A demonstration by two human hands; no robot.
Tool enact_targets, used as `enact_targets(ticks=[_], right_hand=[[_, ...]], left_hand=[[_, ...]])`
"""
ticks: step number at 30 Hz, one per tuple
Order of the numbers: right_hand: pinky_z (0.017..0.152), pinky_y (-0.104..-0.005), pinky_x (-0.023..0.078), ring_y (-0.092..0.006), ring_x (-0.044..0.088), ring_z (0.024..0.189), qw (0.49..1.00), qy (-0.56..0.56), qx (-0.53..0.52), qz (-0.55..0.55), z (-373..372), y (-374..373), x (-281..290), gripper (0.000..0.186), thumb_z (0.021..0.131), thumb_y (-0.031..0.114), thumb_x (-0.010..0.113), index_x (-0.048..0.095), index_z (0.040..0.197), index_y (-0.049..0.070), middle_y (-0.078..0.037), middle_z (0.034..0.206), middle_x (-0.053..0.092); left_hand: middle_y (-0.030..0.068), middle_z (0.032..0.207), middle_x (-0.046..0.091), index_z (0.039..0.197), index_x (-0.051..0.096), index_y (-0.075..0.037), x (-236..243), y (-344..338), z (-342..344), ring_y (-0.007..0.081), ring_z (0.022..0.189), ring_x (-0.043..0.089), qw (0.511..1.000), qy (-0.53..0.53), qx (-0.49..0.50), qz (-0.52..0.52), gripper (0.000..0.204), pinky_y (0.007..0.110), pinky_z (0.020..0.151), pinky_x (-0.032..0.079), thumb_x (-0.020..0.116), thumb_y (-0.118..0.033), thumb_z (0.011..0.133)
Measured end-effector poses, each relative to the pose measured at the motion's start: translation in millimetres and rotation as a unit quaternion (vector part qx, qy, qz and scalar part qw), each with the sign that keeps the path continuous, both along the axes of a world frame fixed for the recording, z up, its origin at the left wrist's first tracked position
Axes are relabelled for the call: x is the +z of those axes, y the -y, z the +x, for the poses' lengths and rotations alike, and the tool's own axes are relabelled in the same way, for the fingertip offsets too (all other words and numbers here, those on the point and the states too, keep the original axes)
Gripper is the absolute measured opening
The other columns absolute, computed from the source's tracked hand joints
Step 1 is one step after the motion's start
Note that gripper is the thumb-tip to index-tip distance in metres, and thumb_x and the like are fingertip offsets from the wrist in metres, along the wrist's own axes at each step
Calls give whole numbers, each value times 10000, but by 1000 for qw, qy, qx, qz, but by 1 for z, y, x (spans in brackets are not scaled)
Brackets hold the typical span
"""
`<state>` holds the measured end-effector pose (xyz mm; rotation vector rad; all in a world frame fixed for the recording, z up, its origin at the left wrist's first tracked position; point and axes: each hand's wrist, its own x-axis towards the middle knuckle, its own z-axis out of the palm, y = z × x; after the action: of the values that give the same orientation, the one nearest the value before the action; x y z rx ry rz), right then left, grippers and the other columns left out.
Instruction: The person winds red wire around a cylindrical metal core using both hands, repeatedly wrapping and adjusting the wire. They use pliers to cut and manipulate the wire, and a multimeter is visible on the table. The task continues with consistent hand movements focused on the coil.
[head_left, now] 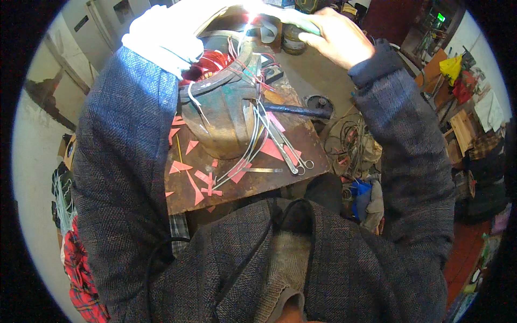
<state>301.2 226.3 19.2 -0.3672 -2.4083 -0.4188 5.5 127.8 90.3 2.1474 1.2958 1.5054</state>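
Note:
A green-grey motor housing (215,107) with copper-red windings (215,63) inside stands tilted on a brown tabletop (258,188). My left hand (167,43) is by its upper rim, bleached white by a strong light, so its fingers cannot be made out. My right hand (342,37) is raised at the far side, closed on a pale green handle (300,21). The handle's far end is lost in the glare at the top edge. White and red lead wires (257,134) hang from the housing onto the table.
Pink paper scraps (237,172), long ring-handled forceps (293,159) and a thin metal strip (264,170) lie on the table. A dark rod (293,110) sticks out past its right edge. Coiled cable (350,140) lies on the floor, and a can (293,40) stands behind.

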Motion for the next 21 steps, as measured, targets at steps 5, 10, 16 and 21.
enact_targets(ticks=[5,10,16,21], right_hand=[[756,-502,529,-432,653,827,980,-101,7,-169,42,14,-68,294,886,340,732,740,975,60,-212,848,675],[768,-534,516,-449,661,887,908,65,-203,-362,89,38,-175,322,846,316,769,757,1043,61,-247,897,679],[788,-543,513,-441,664,923,877,69,-263,-397,104,65,-267,351,823,326,787,770,1046,54,-242,931,680],[830,-533,518,-442,656,953,879,76,-267,-386,95,74,-291,381,812,331,797,765,1063,47,-252,984,662]], left_hand=[[124,854,697,983,726,-55,-19,-37,-24,274,788,684,999,-21,21,18,170,369,722,566,633,-196,969],[160,1051,721,1174,717,-56,-50,-23,-21,271,924,708,867,-435,158,185,280,373,806,586,623,-264,1012],[119,826,681,877,684,-33,-28,7,22,238,753,686,900,-349,51,256,159,367,679,551,613,-143,967],[172,850,718,951,688,60,14,-15,3,271,690,705,938,271,-7,-215,162,364,635,603,647,-95,981]])
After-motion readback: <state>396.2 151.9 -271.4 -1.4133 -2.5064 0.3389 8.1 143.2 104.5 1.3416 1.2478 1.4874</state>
